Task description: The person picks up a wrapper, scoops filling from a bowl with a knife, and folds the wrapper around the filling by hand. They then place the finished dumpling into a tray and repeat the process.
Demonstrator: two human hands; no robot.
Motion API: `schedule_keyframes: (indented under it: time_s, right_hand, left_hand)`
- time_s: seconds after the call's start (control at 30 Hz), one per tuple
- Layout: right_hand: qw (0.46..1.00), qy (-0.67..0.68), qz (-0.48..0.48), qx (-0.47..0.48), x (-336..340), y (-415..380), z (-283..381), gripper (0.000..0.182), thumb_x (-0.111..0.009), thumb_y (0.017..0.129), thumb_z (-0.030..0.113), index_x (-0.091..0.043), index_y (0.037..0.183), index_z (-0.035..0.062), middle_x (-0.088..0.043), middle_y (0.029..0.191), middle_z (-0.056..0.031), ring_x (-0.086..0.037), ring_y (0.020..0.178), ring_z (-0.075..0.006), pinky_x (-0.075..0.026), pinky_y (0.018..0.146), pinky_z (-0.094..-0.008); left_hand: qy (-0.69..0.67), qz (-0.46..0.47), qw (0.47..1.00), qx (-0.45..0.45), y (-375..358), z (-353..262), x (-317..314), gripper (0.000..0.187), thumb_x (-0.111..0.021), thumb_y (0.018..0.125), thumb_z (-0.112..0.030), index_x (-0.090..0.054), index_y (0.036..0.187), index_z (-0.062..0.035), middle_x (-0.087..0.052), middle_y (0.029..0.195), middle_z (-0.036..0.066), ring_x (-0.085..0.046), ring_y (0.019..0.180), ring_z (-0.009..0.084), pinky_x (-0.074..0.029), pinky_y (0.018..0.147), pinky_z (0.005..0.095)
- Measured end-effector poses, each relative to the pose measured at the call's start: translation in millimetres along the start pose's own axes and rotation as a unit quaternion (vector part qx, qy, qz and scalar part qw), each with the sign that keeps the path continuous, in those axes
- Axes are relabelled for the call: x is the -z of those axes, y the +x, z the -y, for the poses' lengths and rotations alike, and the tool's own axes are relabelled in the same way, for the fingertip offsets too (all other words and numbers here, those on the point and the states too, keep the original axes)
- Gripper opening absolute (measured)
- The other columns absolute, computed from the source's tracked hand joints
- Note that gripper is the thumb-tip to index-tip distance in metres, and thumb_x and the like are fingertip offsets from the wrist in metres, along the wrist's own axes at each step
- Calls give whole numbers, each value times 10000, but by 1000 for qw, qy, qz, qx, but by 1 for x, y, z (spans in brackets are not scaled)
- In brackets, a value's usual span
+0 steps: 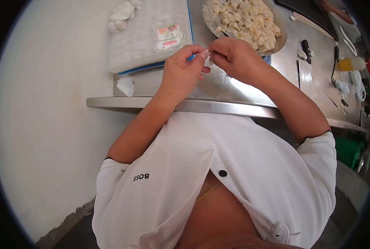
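My left hand and my right hand meet over the steel table, near the corner of a plastic box. Between their fingertips is a small, thin white piece, mostly covered by the fingers; its kind is not clear. The left thumb and index finger pinch it from one side. Curled fingers of the right hand grip it from the other. Just beyond the right hand sits a round metal bowl, filled with pale, coated food chunks.
A lidded plastic box lies left, with several white pieces on its lid. Another white scrap rests near the steel table's edge. To the right are a black-handled knife and a yellow squeeze bottle. Another person's arm shows top right.
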State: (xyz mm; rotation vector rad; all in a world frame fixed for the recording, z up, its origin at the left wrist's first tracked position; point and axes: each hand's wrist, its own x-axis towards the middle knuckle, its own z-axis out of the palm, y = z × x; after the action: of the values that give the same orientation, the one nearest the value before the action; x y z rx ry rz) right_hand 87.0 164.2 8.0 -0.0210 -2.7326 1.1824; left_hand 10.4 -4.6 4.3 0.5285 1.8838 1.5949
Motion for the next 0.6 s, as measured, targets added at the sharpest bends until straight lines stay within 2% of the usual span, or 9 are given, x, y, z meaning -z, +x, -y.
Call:
schedule_keyframes:
  time_s: [0.1, 0.17, 0.2, 0.23, 0.27, 0.37, 0.4, 0.47, 0.6]
  right_hand:
    - [999, 3, -13, 33, -1, 2, -8, 162, -594, 879, 110, -648, 970, -13, -629, 818, -92, -612, 699, -196, -491, 652, -312]
    - [965, 225, 11, -133, 6, 4, 0, 167, -604, 888, 117, -662, 985, -6, -633, 810, -55, -601, 694, -140, -490, 639, -280]
    - [965, 225, 11, -134, 5, 4, -1, 167, -604, 888, 117, -662, 985, -6, -633, 810, -55, -601, 694, -140, -490, 639, -280]
    - [963, 246, 0, -108, 4, 5, -3, 168, -606, 891, 121, -667, 992, 2, -633, 807, -40, -595, 701, -121, -492, 641, -270]
    - [960, 267, -12, -82, 2, 5, -5, 169, -607, 895, 125, -673, 999, 9, -634, 803, -26, -590, 708, -101, -493, 642, -260]
    - [979, 201, -26, -16, -6, 3, -14, 261, -598, 883, 201, -689, 1013, -6, -655, 825, -65, -613, 736, -123, -495, 647, -271]
    - [979, 200, -28, -20, -3, 3, -12, 261, -598, 883, 201, -689, 1013, -6, -655, 825, -65, -613, 736, -123, -495, 647, -271]
    - [951, 266, 78, -136, 7, 6, -5, 257, -600, 889, 208, -696, 1013, 4, -655, 840, -56, -613, 746, -112, -499, 642, -271]
    - [933, 308, 111, -149, 13, 7, -1, 235, -594, 915, 166, -672, 1071, 8, -638, 808, -18, -580, 731, -75, -487, 656, -230]
  left_hand:
    - [17, 4, 1000, -20, 0, 0, 1, 273, -540, 995, -202, -576, 1157, 15, -660, 950, 84, -701, 778, 170, -519, 581, 234]
    - [-45, -26, 998, -21, 0, 1, 2, 338, -458, 1024, -251, -547, 1193, 28, -663, 1005, 112, -704, 807, 209, -530, 586, 268]
    - [-45, -25, 998, -20, 2, 0, 5, 338, -458, 1024, -251, -547, 1193, 28, -663, 1005, 112, -704, 807, 209, -530, 586, 268]
    - [-156, 52, 986, 40, 4, -1, 10, 363, -427, 1029, -263, -536, 1204, 35, -659, 1028, 127, -700, 827, 231, -536, 600, 291]
    - [-264, 129, 951, 99, 6, -2, 14, 387, -396, 1034, -275, -524, 1216, 42, -656, 1050, 142, -697, 847, 253, -542, 614, 313]
    - [-316, 163, 929, 99, 12, 8, 18, 377, -394, 1029, -265, -535, 1198, 41, -649, 1062, 157, -685, 875, 272, -545, 645, 345]
    - [-317, 167, 928, 101, 13, 11, 19, 377, -394, 1029, -265, -535, 1198, 41, -649, 1062, 157, -685, 875, 272, -545, 645, 345]
    - [-329, 163, 923, 111, 15, 14, 22, 350, -408, 1024, -246, -542, 1189, 32, -649, 1041, 153, -678, 857, 266, -541, 658, 343]
    - [-346, 171, 917, 98, 16, 16, 26, 330, -419, 1024, -238, -549, 1179, 22, -650, 1037, 147, -675, 834, 259, -538, 643, 341]
